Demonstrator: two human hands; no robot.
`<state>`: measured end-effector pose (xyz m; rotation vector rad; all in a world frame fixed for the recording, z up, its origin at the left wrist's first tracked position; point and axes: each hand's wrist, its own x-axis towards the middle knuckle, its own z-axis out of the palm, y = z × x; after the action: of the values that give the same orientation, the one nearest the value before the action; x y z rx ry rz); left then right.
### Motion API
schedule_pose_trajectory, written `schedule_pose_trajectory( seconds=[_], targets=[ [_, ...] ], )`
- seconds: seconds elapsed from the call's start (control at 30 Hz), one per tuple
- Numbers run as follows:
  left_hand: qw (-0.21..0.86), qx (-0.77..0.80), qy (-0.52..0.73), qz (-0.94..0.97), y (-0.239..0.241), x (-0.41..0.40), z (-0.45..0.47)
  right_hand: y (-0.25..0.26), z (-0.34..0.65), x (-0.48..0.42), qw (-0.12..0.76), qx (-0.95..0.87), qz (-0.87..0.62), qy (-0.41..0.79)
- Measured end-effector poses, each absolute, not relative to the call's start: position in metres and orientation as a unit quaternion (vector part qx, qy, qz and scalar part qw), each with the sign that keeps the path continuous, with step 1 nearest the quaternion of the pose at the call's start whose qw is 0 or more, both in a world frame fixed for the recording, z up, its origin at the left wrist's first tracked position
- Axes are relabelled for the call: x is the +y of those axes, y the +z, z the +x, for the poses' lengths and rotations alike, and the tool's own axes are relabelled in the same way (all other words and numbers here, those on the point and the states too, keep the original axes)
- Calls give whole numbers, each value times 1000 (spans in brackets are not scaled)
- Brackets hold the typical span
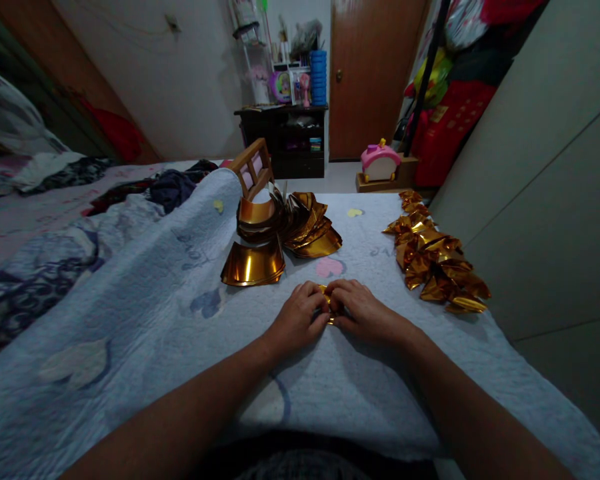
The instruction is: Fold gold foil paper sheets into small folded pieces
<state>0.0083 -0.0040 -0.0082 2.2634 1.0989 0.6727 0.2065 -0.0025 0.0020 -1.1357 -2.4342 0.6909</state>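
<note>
My left hand (pixel 299 311) and my right hand (pixel 361 308) meet on a pale blue quilt (pixel 145 313). Both have their fingers curled and pressed onto a small piece of gold foil paper (pixel 329 303), which shows only as a sliver between the knuckles. Just beyond my hands lies a stack of curved gold foil sheets (pixel 275 237), with one curled sheet at its front. To the right runs a row of folded gold foil pieces (pixel 437 260) along the quilt's edge.
A small wooden stool (pixel 253 167) stands behind the stack. Rumpled clothes and bedding (pixel 55 220) lie at the left. A grey cabinet wall (pixel 545 200) borders the right. Farther back are a dark shelf unit (pixel 287 137), a pink toy house (pixel 380 160) and a brown door (pixel 370 73).
</note>
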Motion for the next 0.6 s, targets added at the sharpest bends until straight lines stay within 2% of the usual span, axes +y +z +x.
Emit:
schedule_pose_trajectory(
  seconds=[0.6],
  targets=[
    [251,415,238,842,-10,-4,9,0,203,-3,174,-859,-422,233]
  ],
)
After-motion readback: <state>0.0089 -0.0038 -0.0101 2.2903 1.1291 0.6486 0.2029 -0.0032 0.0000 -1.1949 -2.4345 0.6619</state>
